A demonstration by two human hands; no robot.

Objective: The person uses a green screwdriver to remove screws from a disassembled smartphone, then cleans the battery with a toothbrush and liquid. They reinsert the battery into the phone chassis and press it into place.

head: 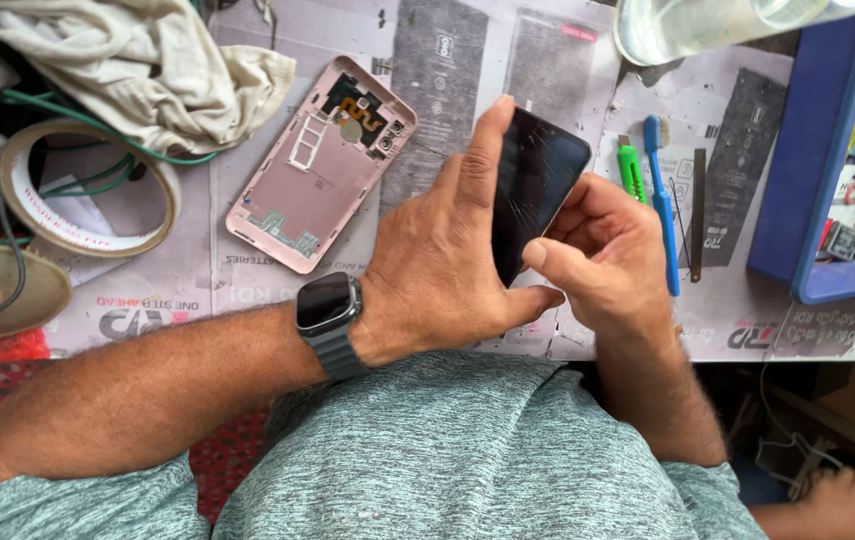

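Far to the left of the left hand lies a round roll of cream tape with red print on its side. Just left of that hand lies a pink metal phone back cover, empty inside.

The left hand grips one long edge of a black glass phone screen with cracks. Its fingers point up along the glass and its thumb presses near the bottom. The right hand curls round the other edge, with its thumb bent at the lower corner. The screen stands tilted on its edge between both hands, above the table.

I think it is best to hold the cracked glass by its edges and press softly, so no more bits break.

Under both hands lie flat grey paper sheets with dark oblong patches and small red marks. Right of the right hand lie a green cutter knife and a blue toothbrush. Further right stands a blue plastic tray of bright tools.
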